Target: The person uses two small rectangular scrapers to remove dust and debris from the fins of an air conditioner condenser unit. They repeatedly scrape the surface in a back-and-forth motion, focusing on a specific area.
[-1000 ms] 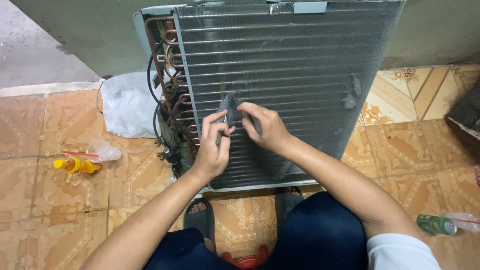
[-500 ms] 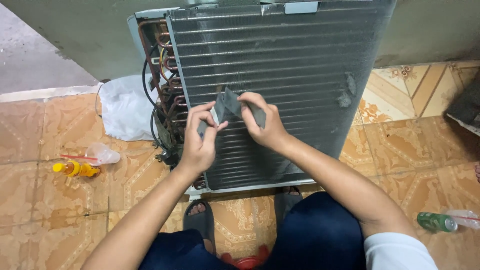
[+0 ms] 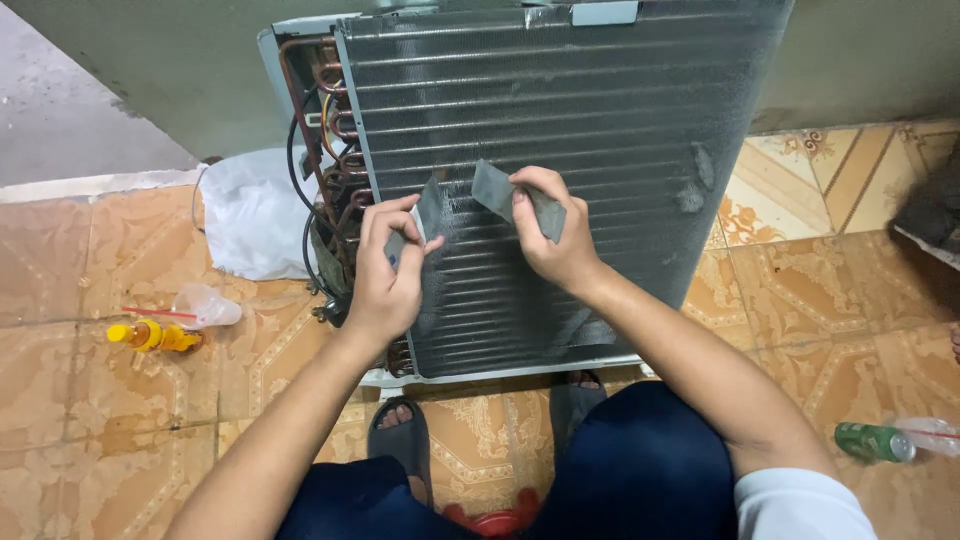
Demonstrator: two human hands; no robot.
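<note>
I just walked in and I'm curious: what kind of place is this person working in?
Probably a home yard or porch used for repair work. Patterned orange floor tiles meet a plain wall, an air-conditioner coil unit stands on the floor, and both hands hold grey pieces.

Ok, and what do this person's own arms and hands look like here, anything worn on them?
Both hands are bare: the left hand and right hand show no gloves, and no rings or watch are visible. The forearms are uncovered. The right arm ends in a short white sleeve at the lower edge of the view; the left arm's sleeve is out of frame. No markings show.
</note>
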